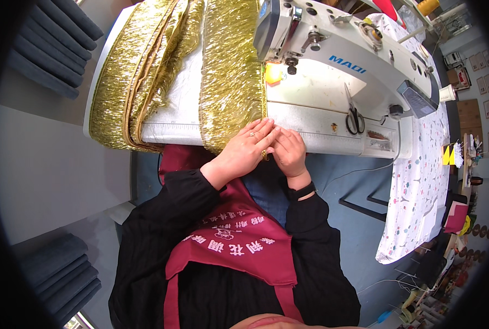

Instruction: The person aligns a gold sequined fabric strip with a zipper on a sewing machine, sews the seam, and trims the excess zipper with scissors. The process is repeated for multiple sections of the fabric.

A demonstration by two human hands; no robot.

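Note:
A wide gold tinsel fringe (230, 71) lies on the sewing table, its braided right edge running up beneath the head of the white sewing machine (359, 60). At the near table edge my left hand (248, 147) is closed on the fringe's braided edge, fingers together and reaching forward. My right hand (289, 153) meets it from the right, its fingertips pinched at the same edge and touching my left fingers. A short gold end of the edging shows below, between the two hands. What lies under the fingers is hidden.
Folded gold fringe (146, 71) is piled left on the table. Black-handled scissors (355, 118) lie right of the hands, and an orange piece (273, 73) sits by the needle area. A patterned white cloth (419, 181) covers the right side. Grey-blue folded fabric (52, 49) is at far left.

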